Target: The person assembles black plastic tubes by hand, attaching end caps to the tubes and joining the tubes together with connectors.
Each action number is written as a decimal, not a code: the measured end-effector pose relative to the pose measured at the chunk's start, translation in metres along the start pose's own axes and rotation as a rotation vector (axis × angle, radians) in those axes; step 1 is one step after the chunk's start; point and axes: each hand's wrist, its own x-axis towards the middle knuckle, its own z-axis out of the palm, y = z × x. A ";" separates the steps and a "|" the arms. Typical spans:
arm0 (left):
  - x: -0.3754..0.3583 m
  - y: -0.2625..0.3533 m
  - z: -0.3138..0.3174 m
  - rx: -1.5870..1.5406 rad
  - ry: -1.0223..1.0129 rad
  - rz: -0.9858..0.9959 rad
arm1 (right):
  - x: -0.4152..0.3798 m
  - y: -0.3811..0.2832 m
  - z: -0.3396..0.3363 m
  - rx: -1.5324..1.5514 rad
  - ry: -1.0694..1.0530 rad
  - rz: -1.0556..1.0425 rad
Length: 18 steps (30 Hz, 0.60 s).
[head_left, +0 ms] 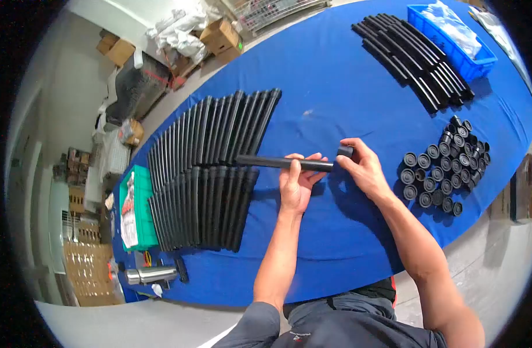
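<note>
My left hand [296, 182]: wrapped around the black tube [283, 163]
My right hand [363, 168]: pinching the end cap [345, 152] at the tube's tip

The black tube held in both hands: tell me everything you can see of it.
The black tube is a long, slim, matte piece, seemingly plastic or rubber. It lies roughly level above the blue table, just in front of the rows of similar tubes. The left hand grips it near the middle; the right hand holds a small black cap at its right end.
</note>
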 end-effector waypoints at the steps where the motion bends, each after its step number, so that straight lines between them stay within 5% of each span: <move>1: 0.000 -0.001 0.003 -0.024 0.007 -0.002 | 0.000 -0.004 -0.003 0.014 -0.035 0.052; 8: -0.005 -0.005 0.009 -0.107 0.095 0.089 | -0.006 -0.007 -0.002 0.226 -0.320 0.166; 18: -0.006 -0.009 0.019 -0.166 0.145 0.062 | -0.009 -0.001 0.002 0.174 -0.298 0.097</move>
